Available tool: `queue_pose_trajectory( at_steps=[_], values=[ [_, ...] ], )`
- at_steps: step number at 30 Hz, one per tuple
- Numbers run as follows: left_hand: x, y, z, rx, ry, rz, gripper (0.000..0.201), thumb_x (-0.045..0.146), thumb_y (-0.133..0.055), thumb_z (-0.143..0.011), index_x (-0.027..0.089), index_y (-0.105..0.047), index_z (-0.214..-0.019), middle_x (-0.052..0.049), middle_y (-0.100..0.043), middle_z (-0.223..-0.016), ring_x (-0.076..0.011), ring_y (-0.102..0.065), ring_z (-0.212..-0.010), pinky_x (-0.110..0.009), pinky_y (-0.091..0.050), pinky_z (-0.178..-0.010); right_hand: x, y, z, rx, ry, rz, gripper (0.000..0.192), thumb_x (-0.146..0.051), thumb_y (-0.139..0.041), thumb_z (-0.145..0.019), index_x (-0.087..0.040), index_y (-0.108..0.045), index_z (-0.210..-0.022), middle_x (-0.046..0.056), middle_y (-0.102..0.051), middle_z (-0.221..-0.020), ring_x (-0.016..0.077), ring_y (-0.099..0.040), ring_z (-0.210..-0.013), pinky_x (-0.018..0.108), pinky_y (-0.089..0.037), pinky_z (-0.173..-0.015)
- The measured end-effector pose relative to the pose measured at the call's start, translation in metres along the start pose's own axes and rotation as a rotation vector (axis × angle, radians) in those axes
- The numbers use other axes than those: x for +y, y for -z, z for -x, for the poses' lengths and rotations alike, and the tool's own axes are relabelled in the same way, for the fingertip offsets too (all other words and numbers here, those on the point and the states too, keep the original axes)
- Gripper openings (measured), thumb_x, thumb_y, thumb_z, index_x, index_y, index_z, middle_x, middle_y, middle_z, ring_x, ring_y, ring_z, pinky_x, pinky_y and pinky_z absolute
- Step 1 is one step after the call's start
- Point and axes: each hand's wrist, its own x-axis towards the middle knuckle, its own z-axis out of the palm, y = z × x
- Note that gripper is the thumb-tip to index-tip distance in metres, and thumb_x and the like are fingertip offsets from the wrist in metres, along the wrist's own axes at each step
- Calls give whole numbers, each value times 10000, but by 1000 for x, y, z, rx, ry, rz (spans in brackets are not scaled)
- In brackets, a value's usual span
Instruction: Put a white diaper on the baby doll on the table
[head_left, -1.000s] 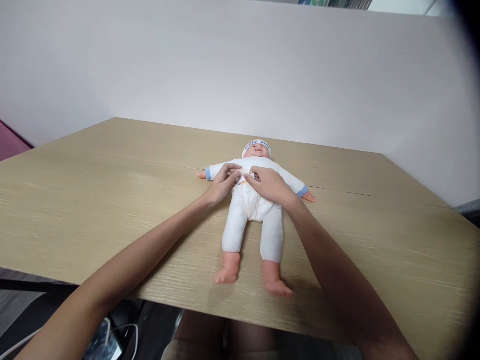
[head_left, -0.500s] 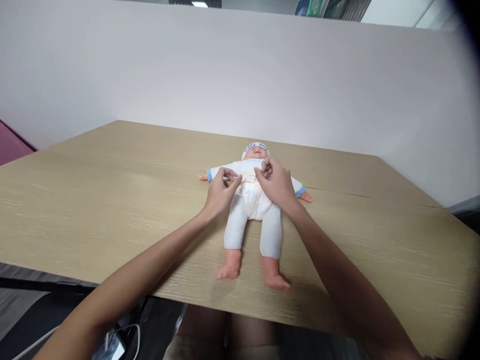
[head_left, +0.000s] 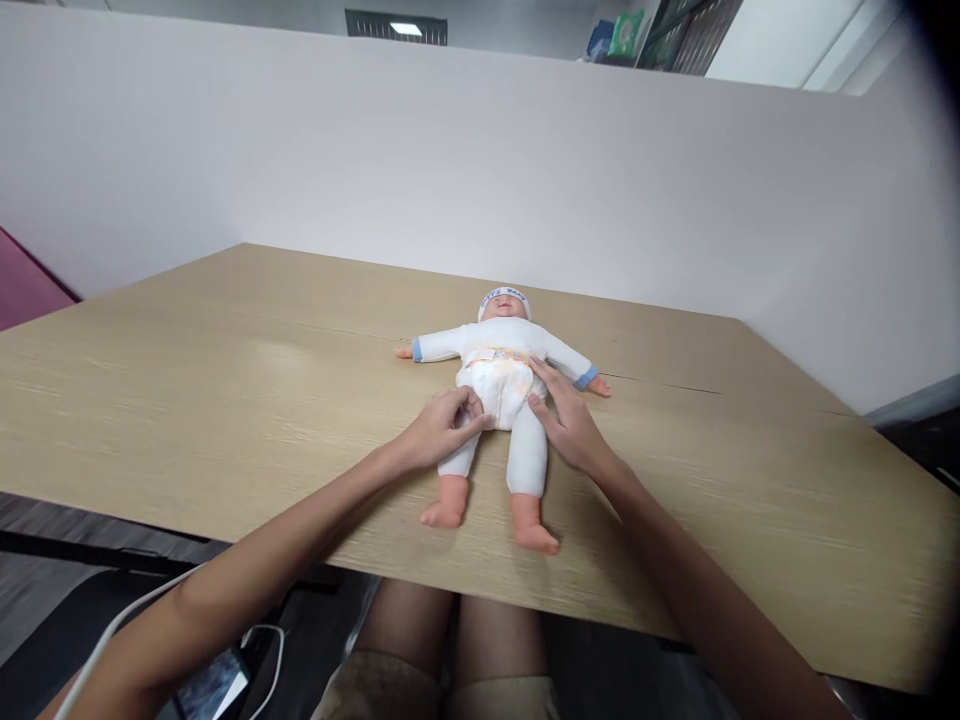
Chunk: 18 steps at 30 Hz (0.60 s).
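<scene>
A baby doll (head_left: 498,378) in a white suit with blue cuffs and a white cap lies on its back on the wooden table (head_left: 225,380), feet toward me. A diaper with a printed waistband shows at its middle. My left hand (head_left: 442,426) pinches the white cloth at the doll's hip on the left side. My right hand (head_left: 567,417) rests with fingers spread against the doll's other hip and thigh.
A white partition wall (head_left: 450,160) stands behind the table. A dark pink surface (head_left: 22,290) shows at the far left. White cables (head_left: 255,650) hang below the table's near edge, by my knees.
Both hands have moved down from the doll's chest to its hips. The top has been pulled up, and the diaper's waistband now shows.
</scene>
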Motion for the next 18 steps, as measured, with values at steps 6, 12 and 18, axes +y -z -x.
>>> queue_pose_trajectory(
  at_steps=[6,12,18],
  values=[
    [0,-4,-5,32,30,-48,485,648,-654,-967,172,-566,-946,-6,-649,-889,-110,-507,-785,-276,-387,-775,-7,6,-14,-26,76,108,643,-554,-423,-1125,-249,-460,-1689,46,-394,-1757,173,-356,-1699,467,-271,-1489],
    [-1,-3,-9,21,54,-60,481,633,-634,-977,170,-524,-910,24,-590,-815,-87,-475,-731,-271,-370,-729,-39,8,-7,-16,205,65,479,-423,-470,-1130,-262,-598,-1563,27,-582,-1613,162,-488,-1609,440,-336,-1449],
    [-5,-6,-4,60,72,-8,506,636,-737,-908,184,-542,-1022,14,-671,-888,-103,-557,-779,-275,-426,-763,-73,-3,29,-190,176,-89,245,-375,-539,-1100,-205,-712,-1136,48,-743,-1196,115,-701,-1144,269,-552,-1074]
  ],
)
